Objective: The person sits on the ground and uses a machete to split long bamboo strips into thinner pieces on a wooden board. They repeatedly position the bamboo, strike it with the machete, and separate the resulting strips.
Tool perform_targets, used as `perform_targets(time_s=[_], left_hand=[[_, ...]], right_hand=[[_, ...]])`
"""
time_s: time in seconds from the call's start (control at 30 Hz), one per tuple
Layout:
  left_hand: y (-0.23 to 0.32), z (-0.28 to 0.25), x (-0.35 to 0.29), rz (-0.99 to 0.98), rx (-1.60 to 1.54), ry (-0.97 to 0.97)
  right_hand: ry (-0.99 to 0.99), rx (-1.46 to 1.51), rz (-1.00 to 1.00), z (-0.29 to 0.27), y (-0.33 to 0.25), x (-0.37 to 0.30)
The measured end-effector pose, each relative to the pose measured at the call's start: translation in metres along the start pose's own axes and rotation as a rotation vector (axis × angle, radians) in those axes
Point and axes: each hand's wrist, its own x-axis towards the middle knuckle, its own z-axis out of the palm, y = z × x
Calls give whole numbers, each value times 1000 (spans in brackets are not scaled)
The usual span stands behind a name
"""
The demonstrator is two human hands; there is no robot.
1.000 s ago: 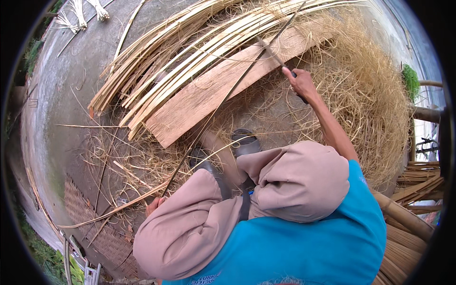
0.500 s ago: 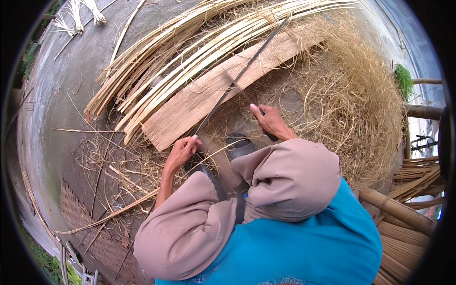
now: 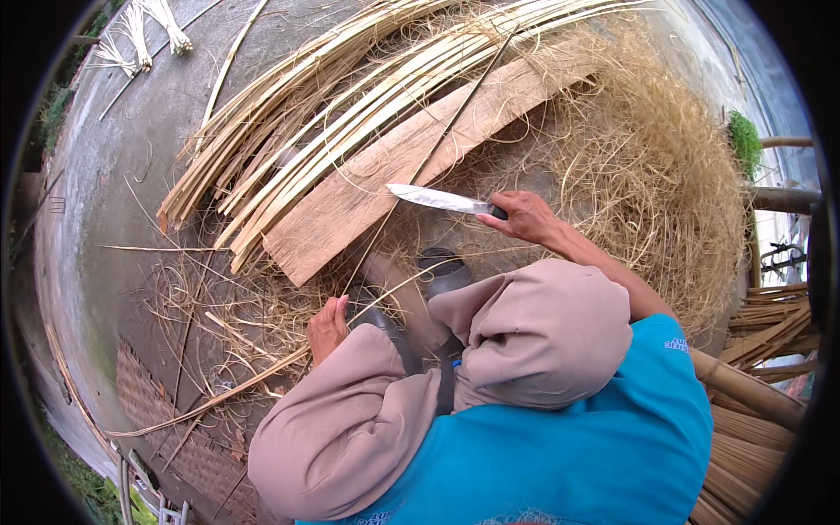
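Note:
My right hand [image 3: 525, 217] is closed round the dark handle of a knife [image 3: 439, 199]. Its broad, shiny blade points left, with the tip at a long thin dark strip [image 3: 457, 114]. This strip runs slantwise over a wooden board [image 3: 350, 206] and onto the pale strips beyond. Close to my left knee, my left hand [image 3: 328, 328] pinches the strip's near end between thumb and fingers. Part of that hand is hidden behind the knee.
Bundles of pale split strips [image 3: 376, 114] lie beyond the board. A big heap of curly shavings [image 3: 656, 184] spreads to the right. Woven matting [image 3: 166, 411] lies at lower left, a bamboo pole [image 3: 748, 389] at right. White bundles [image 3: 136, 35] rest far left.
My left hand has drawn back toward my knee, and the strip has come nearer with it. My right hand has shifted right and slightly up, its blade now lying more sideways.

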Motion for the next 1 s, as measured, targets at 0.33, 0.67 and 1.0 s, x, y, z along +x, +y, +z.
perform_targets(time_s=[0.33, 0.67, 1.0], left_hand=[[-115, -41, -93, -42, 122, -61], [-75, -66, -84, -209, 32, -112], [-73, -62, -83, -287, -34, -156]], right_hand=[[-135, 117, 165, -23, 47, 24], [-63, 233, 458, -54, 80, 54], [-126, -25, 227, -67, 110, 76]])
